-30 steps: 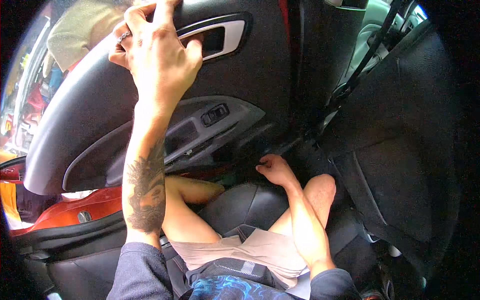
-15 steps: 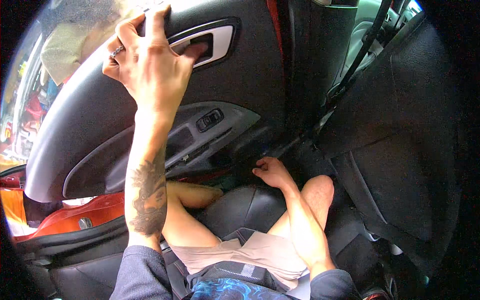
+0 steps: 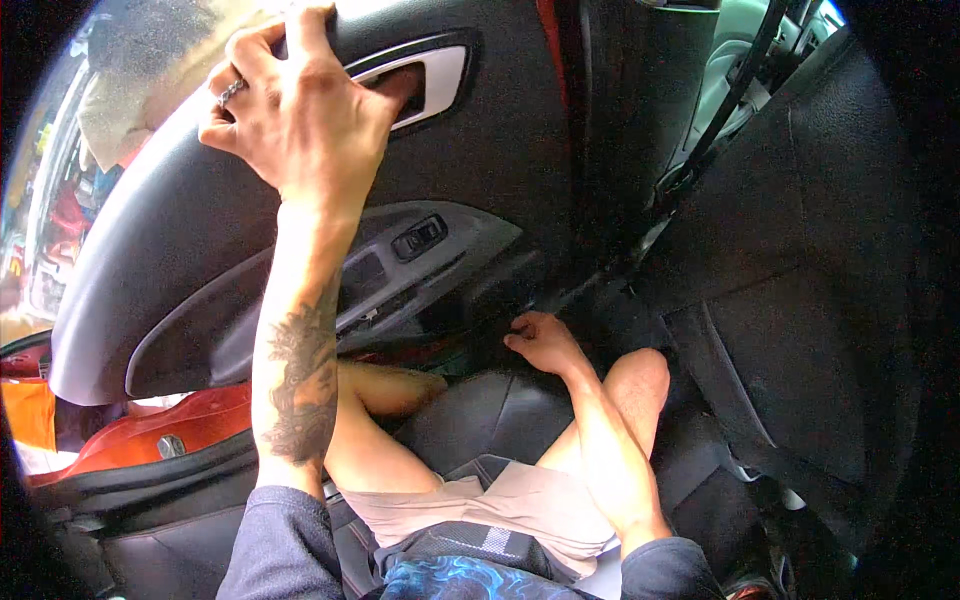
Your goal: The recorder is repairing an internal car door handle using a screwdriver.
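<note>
My left hand (image 3: 305, 115) grips the upper part of a dark car door (image 3: 490, 130). Its fingers hook over the top edge by the window, and the thumb reaches into the recess of the silver-framed inner door handle (image 3: 447, 80). A ring sits on one finger, and a tattoo covers part of that forearm. Lower down, my right hand (image 3: 548, 345) hovers near my bent knee, above the dark seat, its fingers loosely curled. I see nothing in it, and it stays apart from the door.
Below the handle, the grey armrest carries a window switch (image 3: 420, 238). An orange-red door sill (image 3: 190, 425) shows at the left. The black front seat back (image 3: 800, 250) rises at the right. Beyond the window glass (image 3: 150, 80) are blurred colourful things. A black seat (image 3: 470, 415) lies beneath my legs.
My left hand and forearm have shifted slightly to the right, with the thumb deeper in the handle recess. My right hand has hardly moved.
</note>
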Available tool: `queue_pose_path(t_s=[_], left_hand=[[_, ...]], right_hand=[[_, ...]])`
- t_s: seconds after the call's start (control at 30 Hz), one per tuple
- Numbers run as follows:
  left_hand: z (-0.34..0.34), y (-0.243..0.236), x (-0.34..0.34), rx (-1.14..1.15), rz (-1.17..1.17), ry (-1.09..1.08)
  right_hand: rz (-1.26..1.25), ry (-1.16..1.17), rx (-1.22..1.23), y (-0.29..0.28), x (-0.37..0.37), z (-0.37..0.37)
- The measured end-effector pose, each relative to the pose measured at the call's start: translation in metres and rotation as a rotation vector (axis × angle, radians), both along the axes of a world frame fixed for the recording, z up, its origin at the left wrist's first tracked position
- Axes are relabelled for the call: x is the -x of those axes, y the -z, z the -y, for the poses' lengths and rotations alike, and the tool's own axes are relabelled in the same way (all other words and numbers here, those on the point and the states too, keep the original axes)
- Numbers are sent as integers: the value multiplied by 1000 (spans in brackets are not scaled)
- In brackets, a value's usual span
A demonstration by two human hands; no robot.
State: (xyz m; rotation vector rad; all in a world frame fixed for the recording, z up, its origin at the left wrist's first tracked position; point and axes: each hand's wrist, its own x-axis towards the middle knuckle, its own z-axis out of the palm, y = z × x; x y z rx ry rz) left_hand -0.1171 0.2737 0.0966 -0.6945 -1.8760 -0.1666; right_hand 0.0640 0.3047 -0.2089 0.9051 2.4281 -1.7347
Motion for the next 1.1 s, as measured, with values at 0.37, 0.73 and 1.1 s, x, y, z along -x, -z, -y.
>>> queue_pose_path(t_s=[0.37, 0.73, 1.1], left_hand=[[8, -7, -11, 124, 29, 189], [122, 5, -12, -170, 198, 729], [248, 170, -11, 85, 746, 253]], right_hand=[[-23, 125, -117, 33, -2, -4], [-12, 44, -137, 37, -12, 0], [-403, 274, -316, -112, 14, 24]])
